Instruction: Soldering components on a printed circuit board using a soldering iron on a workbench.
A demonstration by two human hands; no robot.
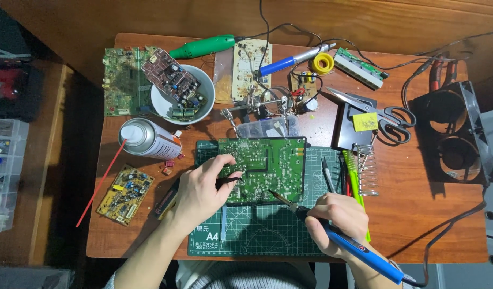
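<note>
Head view, R hand [335,218] soldering iron [332,231] tip pointing up-left, long axis diagonal

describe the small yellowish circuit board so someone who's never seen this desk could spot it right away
Start at the green cutting mat in the middle of the wooden table, then look left past the left hand. Near the table's front-left corner, below the white spray can, lies the small yellowish circuit board, tilted. Unlike the green boards nearby, it is mustard yellow, and a thin red straw runs along its left side.

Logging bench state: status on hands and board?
Left hand presses tweezers onto green circuit board. Right hand holds blue soldering iron, tip at board's lower edge. Nothing between them.
</note>
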